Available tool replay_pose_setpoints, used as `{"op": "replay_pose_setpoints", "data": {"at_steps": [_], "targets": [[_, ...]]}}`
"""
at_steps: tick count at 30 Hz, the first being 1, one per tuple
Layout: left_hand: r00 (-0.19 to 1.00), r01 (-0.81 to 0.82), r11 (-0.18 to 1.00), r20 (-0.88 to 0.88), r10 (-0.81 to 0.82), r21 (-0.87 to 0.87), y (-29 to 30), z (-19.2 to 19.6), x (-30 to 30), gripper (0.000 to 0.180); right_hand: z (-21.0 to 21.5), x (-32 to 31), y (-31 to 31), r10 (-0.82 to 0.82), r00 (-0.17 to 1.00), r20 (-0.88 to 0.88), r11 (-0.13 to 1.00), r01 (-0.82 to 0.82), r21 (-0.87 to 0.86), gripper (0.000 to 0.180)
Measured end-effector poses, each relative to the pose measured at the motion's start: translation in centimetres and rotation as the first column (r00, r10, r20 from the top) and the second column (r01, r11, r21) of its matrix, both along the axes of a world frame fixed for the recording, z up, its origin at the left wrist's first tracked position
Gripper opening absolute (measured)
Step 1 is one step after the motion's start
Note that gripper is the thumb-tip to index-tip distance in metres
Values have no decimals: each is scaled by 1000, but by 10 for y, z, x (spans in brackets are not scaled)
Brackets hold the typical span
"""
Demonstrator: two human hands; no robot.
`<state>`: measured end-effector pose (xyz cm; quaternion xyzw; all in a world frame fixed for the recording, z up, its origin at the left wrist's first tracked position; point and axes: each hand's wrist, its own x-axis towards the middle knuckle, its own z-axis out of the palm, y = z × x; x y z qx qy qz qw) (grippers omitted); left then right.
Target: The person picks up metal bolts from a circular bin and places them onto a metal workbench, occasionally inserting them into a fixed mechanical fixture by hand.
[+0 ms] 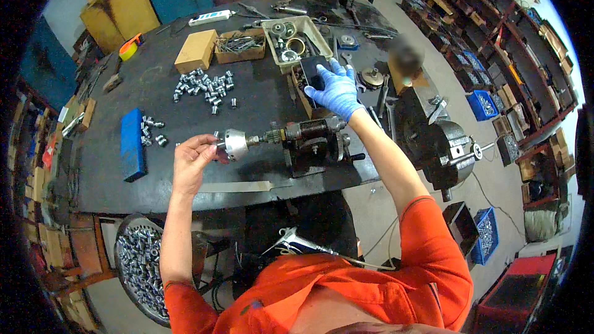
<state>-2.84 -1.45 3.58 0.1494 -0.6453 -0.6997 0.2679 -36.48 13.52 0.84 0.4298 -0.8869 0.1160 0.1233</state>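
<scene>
My left hand, bare, is closed in a pinch at the open end of a silver cone-shaped chuck. Whatever lies between its fingertips is too small and hidden to name. The chuck sits on the shaft of a small bench fixture with gears and a handle. My right hand wears a blue glove. Its fingers are spread over a black, flat, phone-like rectangle, which lies on an open cardboard box. Small shiny metal fittings lie in a loose pile beyond my left hand.
A blue box stands at left beside more fittings. Farther back are a tan box, a carton of thin rods and a grey parts tray. A vise juts out at right. A round tray of fittings sits low at left.
</scene>
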Motion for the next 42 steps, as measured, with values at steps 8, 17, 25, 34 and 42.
{"op": "replay_pose_setpoints", "data": {"at_steps": [8, 17, 25, 34, 42], "targets": [[999, 36, 998, -30, -34, 51, 4, -2, -4, 25, 9, -2, 20, -31, 1000, 0, 998, 31, -58, 68], [1000, -26, 998, -14, 27, 53, 8, 2, -10, 22, 6, 5, 10, -96, 995, 24, 990, 93, 105, 66], [999, -5, 996, -43, 9, 94, 9, -1, -9, 21, 22, -1, -3, -153, 978, 144, 980, 132, 151, 62], [998, 8, 995, -70, -1, 95, 11, -2, -9, 19, 24, 0, 2, -152, 980, 129, 979, 131, 156, 64], [997, -6, 995, -78, 14, 103, 12, 0, -10, 16, 22, 1, 6, -143, 984, 105, 979, 126, 159, 62]]}}
